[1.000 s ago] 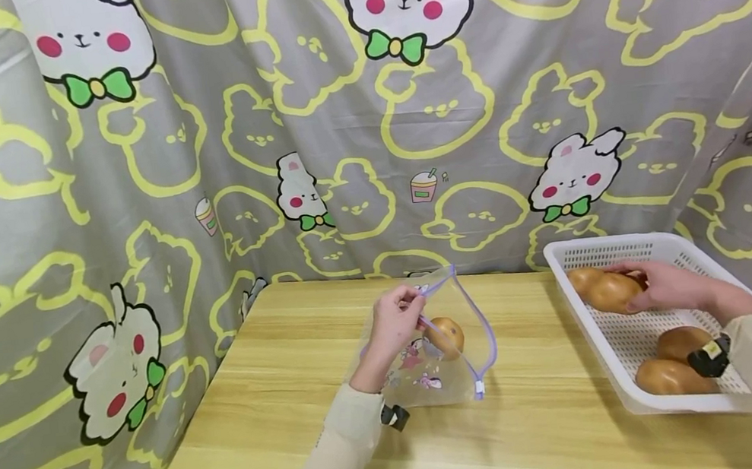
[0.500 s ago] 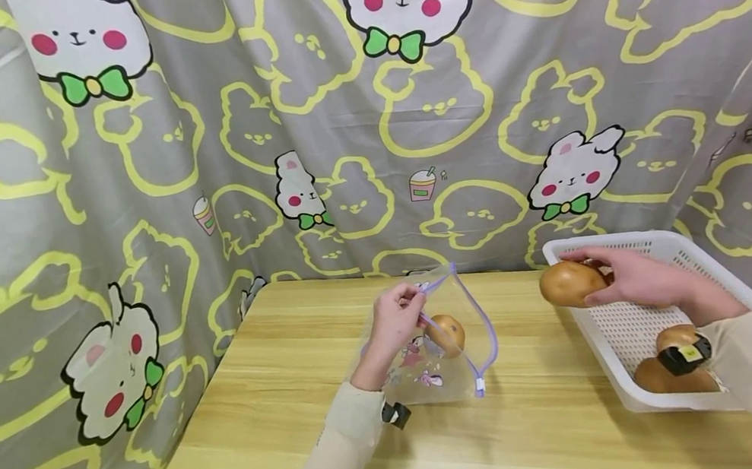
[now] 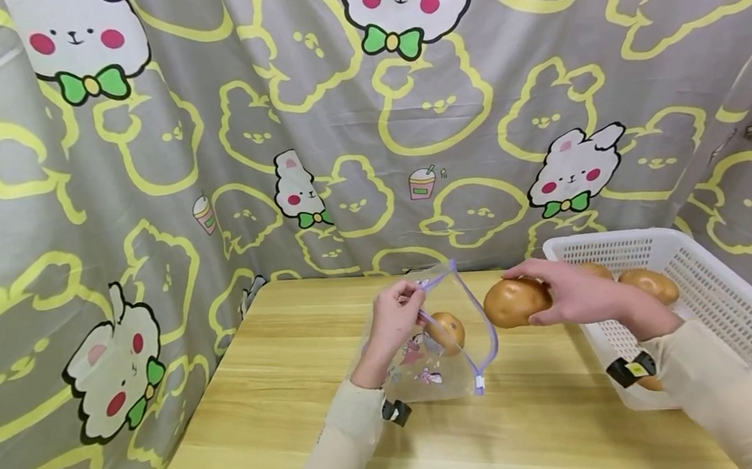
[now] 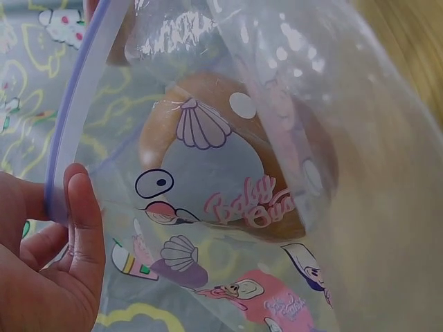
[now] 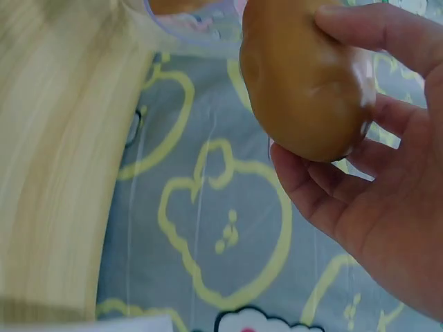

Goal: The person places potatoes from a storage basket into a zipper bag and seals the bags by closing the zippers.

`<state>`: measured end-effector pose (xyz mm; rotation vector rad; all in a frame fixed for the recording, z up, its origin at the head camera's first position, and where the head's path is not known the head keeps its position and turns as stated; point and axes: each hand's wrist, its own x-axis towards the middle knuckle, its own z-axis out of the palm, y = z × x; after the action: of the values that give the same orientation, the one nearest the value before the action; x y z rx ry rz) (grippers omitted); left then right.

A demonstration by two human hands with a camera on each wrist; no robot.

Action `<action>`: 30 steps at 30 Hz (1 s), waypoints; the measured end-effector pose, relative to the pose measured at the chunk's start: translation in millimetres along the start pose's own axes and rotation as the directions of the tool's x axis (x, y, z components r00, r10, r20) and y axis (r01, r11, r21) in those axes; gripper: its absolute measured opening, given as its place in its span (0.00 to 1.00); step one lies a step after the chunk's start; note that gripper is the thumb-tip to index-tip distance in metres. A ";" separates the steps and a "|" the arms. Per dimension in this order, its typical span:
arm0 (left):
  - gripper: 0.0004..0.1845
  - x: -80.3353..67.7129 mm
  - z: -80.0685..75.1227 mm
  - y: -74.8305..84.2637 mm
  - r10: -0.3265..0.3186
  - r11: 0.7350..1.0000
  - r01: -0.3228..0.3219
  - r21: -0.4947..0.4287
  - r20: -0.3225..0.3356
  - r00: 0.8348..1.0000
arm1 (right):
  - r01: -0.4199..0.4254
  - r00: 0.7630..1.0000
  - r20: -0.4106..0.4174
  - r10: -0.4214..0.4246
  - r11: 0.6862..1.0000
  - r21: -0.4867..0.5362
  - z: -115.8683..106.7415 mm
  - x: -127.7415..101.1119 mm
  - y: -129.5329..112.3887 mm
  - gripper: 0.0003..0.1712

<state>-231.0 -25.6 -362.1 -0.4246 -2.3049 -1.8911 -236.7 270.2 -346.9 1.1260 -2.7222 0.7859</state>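
My left hand (image 3: 398, 316) pinches the purple-edged rim of a clear zip bag (image 4: 187, 256) printed with cartoon figures and shells. The bag's mouth gapes toward the right, its white slider (image 3: 479, 382) at the lower corner. One brown potato (image 3: 446, 332) is inside, seen through the plastic in the left wrist view as well. My right hand (image 3: 578, 291) grips another brown potato (image 5: 308, 83), thumb on one side and fingers curled round the other. In the head view that potato is just right of the bag's mouth, above the table.
A white perforated basket (image 3: 737, 326) stands on the right of the wooden table (image 3: 283, 397), with a potato (image 3: 650, 285) and others partly hidden by the right arm. A patterned grey curtain (image 3: 350, 115) hangs behind and along the left side.
My right hand has lifted a potato out of the basket and carried it left to the bag's mouth. My left hand keeps holding the bag in the same place.
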 end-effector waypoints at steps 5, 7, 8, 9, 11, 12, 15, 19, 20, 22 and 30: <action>0.08 0.2 -0.8 0.6 0.000 1.000 0.000 0.007 0.008 1.000 | 0.082 0.997 0.008 -0.082 0.997 -0.005 15.2 11.8 -8.8 0.39; 0.08 0.1 -0.7 1.2 0.000 1.000 0.000 0.004 0.008 1.000 | 0.107 0.994 0.018 -0.106 0.994 -0.019 19.6 16.9 -12.4 0.39; 0.08 -0.2 -0.6 1.9 0.000 1.000 0.000 0.004 0.005 1.000 | 0.117 0.993 0.022 -0.116 0.993 -0.024 21.6 19.3 -14.2 0.39; 0.08 -0.3 -0.4 2.5 -0.001 1.000 0.001 0.002 0.003 1.000 | 0.123 0.992 0.027 -0.123 0.992 -0.028 23.3 21.3 -15.9 0.39; 0.08 -0.3 0.0 3.5 0.000 1.000 0.000 -0.002 -0.003 1.000 | 0.126 0.991 0.037 -0.125 0.991 -0.035 26.3 24.5 -19.1 0.40; 0.07 -0.2 0.3 3.4 0.001 1.000 -0.001 -0.005 -0.006 1.000 | 0.120 0.992 0.044 -0.118 0.992 -0.039 28.0 25.8 -20.1 0.40; 0.07 -0.1 1.0 3.8 -0.004 1.000 0.004 -0.005 -0.007 1.000 | 0.109 0.992 0.066 -0.106 0.993 -0.046 32.7 28.2 -22.7 0.40; 0.07 0.2 1.8 3.3 0.007 1.000 -0.007 -0.008 -0.010 1.000 | 0.099 0.992 0.084 -0.096 0.994 -0.040 38.1 30.5 -26.1 0.40; 0.07 0.2 1.9 3.5 0.012 1.000 -0.012 -0.009 -0.010 1.000 | 0.100 0.992 0.084 -0.096 0.994 -0.045 39.4 30.9 -26.7 0.40; 0.06 0.0 2.2 4.0 0.025 1.000 -0.025 -0.008 -0.009 1.000 | 0.099 0.992 0.082 -0.095 0.993 -0.056 41.4 31.8 -28.0 0.39; 0.07 -2.1 1.9 8.0 0.024 0.999 -0.024 0.021 -0.022 0.999 | 0.064 0.993 0.099 -0.056 0.995 -0.079 48.2 34.5 -32.7 0.38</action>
<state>-226.4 -22.6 -355.6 -0.4244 -2.2921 -1.8500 -234.1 205.0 -365.1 1.2534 -2.7545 0.6210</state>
